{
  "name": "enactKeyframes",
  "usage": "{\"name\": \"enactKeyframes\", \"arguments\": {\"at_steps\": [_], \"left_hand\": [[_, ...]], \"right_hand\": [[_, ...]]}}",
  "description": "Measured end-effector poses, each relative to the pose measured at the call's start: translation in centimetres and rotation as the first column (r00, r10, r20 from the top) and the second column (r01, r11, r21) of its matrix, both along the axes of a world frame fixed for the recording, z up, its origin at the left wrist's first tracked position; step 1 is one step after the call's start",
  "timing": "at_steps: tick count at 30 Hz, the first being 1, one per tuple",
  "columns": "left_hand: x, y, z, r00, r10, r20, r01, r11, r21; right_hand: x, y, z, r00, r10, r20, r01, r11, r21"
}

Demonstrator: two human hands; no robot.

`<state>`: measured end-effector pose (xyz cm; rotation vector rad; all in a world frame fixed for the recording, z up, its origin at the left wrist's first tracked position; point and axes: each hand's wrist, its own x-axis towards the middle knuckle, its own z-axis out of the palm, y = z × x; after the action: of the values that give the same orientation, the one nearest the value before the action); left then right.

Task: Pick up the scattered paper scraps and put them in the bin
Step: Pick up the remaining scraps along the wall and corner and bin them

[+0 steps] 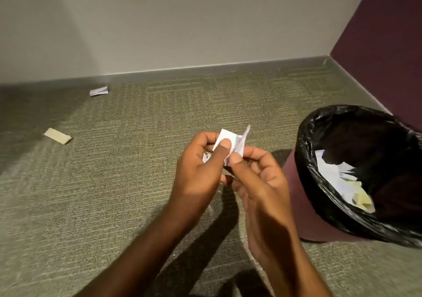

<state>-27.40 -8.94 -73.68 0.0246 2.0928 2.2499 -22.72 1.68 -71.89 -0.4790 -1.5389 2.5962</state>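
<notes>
Both hands meet over the carpet in the middle of the view. My left hand pinches a small white paper scrap between thumb and fingers. My right hand pinches the same scrap from the right side, thumb on its lower edge. The bin, maroon with a black liner, stands just right of my hands and holds several white and yellow scraps. A folded white scrap lies near the far wall at left. A tan scrap lies on the carpet further left.
Grey-green carpet covers the floor. A pale wall with a grey baseboard runs along the back. A dark purple wall closes the right side behind the bin, forming a corner.
</notes>
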Motion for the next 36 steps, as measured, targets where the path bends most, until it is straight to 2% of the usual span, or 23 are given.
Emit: {"name": "enactKeyframes", "arguments": {"at_steps": [4,8,11,15,18,21,24,27,30,34,36], "left_hand": [[-0.6,2.4,6.9,0.965,-0.228,-0.128,0.209,0.967,-0.149],[-2.1,7.5,11.2,0.896,-0.421,-0.140,0.368,0.882,-0.295],[-3.9,12.2,12.4,0.839,-0.540,-0.061,0.475,0.783,-0.401],[-6.0,17.6,12.9,0.752,-0.654,0.077,0.605,0.639,-0.475],[-7.0,19.3,12.2,0.739,-0.656,0.155,0.624,0.578,-0.526],[-7.0,20.1,11.2,0.713,-0.639,0.287,0.684,0.545,-0.486],[-6.4,20.7,10.6,0.740,-0.595,0.312,0.662,0.563,-0.494],[-6.0,20.5,10.7,0.769,-0.561,0.305,0.616,0.526,-0.586],[-5.8,19.9,11.5,0.764,-0.547,0.341,0.624,0.495,-0.605],[-6.1,19.4,12.5,0.758,-0.557,0.339,0.636,0.517,-0.573],[-6.5,18.8,12.9,0.768,-0.555,0.319,0.630,0.566,-0.532]], "right_hand": [[1.6,3.9,6.1,0.988,-0.088,-0.129,0.106,0.985,0.135],[2.8,8.3,9.9,0.958,-0.229,-0.170,0.263,0.940,0.218],[2.6,12.9,11.2,0.959,-0.262,-0.107,0.283,0.900,0.332],[1.0,19.5,11.8,0.971,-0.214,0.108,0.144,0.882,0.448],[0.3,21.8,11.6,0.969,-0.134,0.209,-0.003,0.836,0.548],[0.4,23.0,10.9,0.965,-0.136,0.225,-0.034,0.783,0.621],[0.3,24.0,10.2,0.957,-0.231,0.176,0.064,0.759,0.648],[0.2,24.1,10.0,0.942,-0.323,0.092,0.183,0.724,0.665],[0.0,23.6,10.4,0.947,-0.320,0.031,0.225,0.729,0.647],[-0.9,22.1,11.7,0.955,-0.294,-0.032,0.252,0.750,0.612],[-1.3,21.0,12.3,0.955,-0.282,-0.089,0.276,0.744,0.608]]}}
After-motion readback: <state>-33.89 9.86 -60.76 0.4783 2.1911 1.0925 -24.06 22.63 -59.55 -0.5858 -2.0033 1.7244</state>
